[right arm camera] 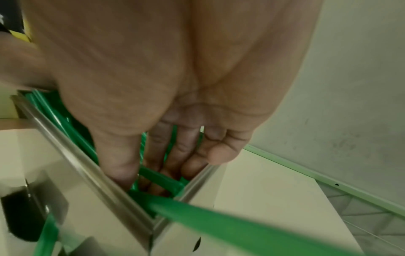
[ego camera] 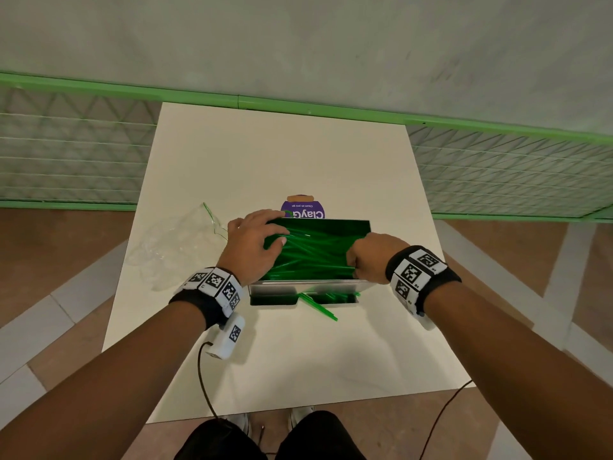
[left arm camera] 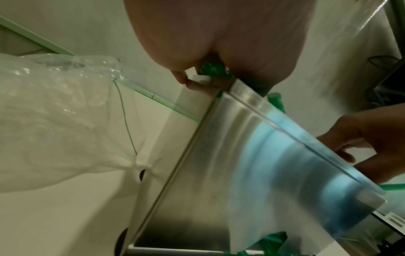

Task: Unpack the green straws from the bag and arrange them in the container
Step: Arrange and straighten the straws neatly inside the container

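Observation:
A steel container [ego camera: 308, 283] stands mid-table, filled with loose green straws [ego camera: 318, 250] that lie crosswise. My left hand [ego camera: 275, 227] lies over its far left corner, fingers spread flat on the straws. At the container's right end my right hand [ego camera: 355, 260] dips inside. In the right wrist view this hand [right arm camera: 144, 166] has thumb and fingers down among the straws [right arm camera: 162, 178], with a few straws between them, close to the rim [right arm camera: 76, 152]. The left wrist view shows the left hand [left arm camera: 197, 74] at the rim, over the steel wall [left arm camera: 219, 173].
The clear plastic bag [ego camera: 175, 247] lies crumpled and flat on the white table [ego camera: 282, 154], left of the container. A purple bottle [ego camera: 302, 209] stands right behind the container. Two straws [ego camera: 318, 307] poke out of the container's front slot toward me.

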Demonstrator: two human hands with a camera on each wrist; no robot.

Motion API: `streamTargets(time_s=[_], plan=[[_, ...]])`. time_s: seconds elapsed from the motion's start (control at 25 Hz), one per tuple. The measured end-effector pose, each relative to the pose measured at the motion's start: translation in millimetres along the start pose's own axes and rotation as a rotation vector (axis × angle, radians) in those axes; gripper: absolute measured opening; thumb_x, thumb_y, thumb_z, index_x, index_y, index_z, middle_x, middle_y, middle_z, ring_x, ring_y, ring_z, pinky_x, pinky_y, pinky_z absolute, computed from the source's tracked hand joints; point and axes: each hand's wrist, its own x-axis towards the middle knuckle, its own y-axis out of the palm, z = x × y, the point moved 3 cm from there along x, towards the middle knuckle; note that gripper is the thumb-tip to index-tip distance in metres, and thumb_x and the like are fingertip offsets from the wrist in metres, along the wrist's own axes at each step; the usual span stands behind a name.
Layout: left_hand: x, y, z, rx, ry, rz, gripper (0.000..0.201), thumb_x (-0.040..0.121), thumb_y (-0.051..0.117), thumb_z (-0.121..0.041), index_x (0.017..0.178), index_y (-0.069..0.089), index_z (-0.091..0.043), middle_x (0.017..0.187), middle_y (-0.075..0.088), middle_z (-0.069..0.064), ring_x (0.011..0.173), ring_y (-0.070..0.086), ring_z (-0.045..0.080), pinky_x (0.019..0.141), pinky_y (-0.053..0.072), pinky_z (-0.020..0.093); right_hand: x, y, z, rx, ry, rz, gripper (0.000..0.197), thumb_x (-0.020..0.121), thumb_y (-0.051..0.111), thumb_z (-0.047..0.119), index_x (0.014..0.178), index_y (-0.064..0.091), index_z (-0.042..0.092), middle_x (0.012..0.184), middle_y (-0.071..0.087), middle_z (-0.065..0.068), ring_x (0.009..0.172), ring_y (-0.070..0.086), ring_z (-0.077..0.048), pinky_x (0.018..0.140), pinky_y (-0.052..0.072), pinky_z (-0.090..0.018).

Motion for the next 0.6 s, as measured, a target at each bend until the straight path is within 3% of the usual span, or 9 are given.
streamTargets(time_s=[0.2,0.4,0.48,0.56,0.6], plan=[[-4.4,-7.0,15.4,-0.129,-0.021,-0.041,0.022,0.094,0.061,-0.011,0.108,0.076,-0.015,0.138,0.062,-0.001,0.136,0.049,0.018,0.117,0.034,0.045,-11.8,-20.8,-3.6,0.042,-0.013,-0.046,0.027,0.097,0.055,0.024,0.12,0.071,0.023,0.116,0.066,-0.01,0.096,0.066,-0.031,0.084,0.054,-0.037],[-5.6,-6.0,10.5,-0.203,-0.091,-0.041,0.022,0.102,0.051,-0.014,0.117,0.068,-0.014,0.14,0.059,-0.001,0.138,0.046,0.016,0.115,0.03,0.028,-42.0,-61.7,-36.3,0.191,0.049,-0.129,0.028,0.103,0.05,0.027,0.123,0.068,0.024,0.119,0.066,-0.006,0.102,0.06,-0.028,0.081,0.042,-0.031],[-4.6,-3.5,9.5,-0.304,-0.157,-0.063,0.025,0.105,0.043,-0.017,0.117,0.064,-0.018,0.135,0.063,-0.001,0.127,0.056,0.02,0.11,0.042,0.036,-43.3,-69.7,-38.0,0.249,0.026,-0.17,0.026,0.103,0.05,0.025,0.121,0.069,0.023,0.116,0.067,-0.004,0.098,0.058,-0.024,0.08,0.041,-0.031],[-1.9,-9.9,9.9,-0.671,-0.316,-0.169,0.032,0.101,0.037,-0.006,0.104,0.066,-0.019,0.12,0.071,0.0,0.103,0.067,0.021,0.094,0.054,0.05,-29.9,-65.8,-23.8,0.326,-0.05,-0.213,0.026,0.103,0.052,0.025,0.122,0.069,0.022,0.118,0.068,-0.003,0.102,0.06,-0.022,0.086,0.045,-0.033],[0.3,-15.0,9.4,-0.827,-0.375,-0.226,0.034,0.098,0.036,-0.001,0.098,0.067,-0.015,0.112,0.075,0.005,0.098,0.07,0.022,0.09,0.055,0.05,-19.7,-58.0,-14.1,0.36,-0.081,-0.22,0.027,0.102,0.053,0.026,0.123,0.068,0.021,0.12,0.069,-0.003,0.105,0.06,-0.022,0.091,0.046,-0.034]])
